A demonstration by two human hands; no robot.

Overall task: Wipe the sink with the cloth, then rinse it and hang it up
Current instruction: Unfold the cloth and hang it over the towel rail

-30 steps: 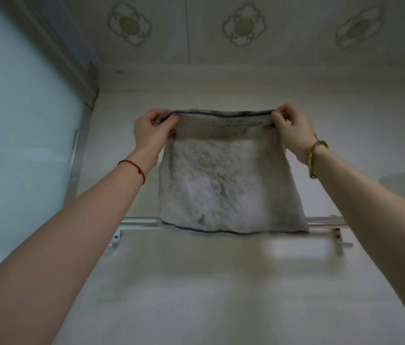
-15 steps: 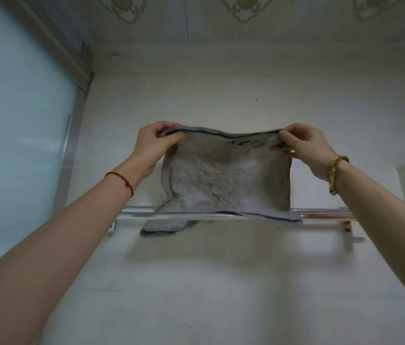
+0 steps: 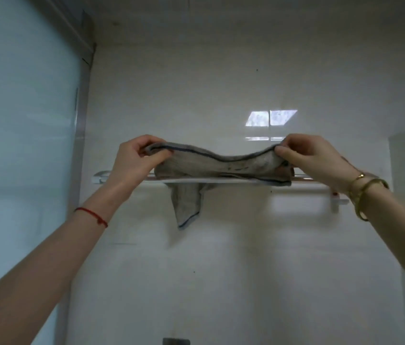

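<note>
Against the white tiled wall, both hands, left hand and right hand, are pinching the grey cloth over the rail, one corner dangling below.

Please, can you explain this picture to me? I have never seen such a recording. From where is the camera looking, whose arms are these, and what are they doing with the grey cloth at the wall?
There is no machine here. The picture comes from one wide-angle camera worn on a person's head, so the two bare arms reaching up from the bottom belong to that person.

The left hand has a red string at its wrist, and the right hand has gold bracelets. Each hand pinches one end of the upper edge of a grey cloth with a dark border.

The cloth lies over a pale towel rail fixed to the white wall. Its upper edge sags between the hands, and one corner hangs down below the rail.

So the person appears to be hanging the cloth up. On the left is a frosted glass panel. No sink is in view.
</note>
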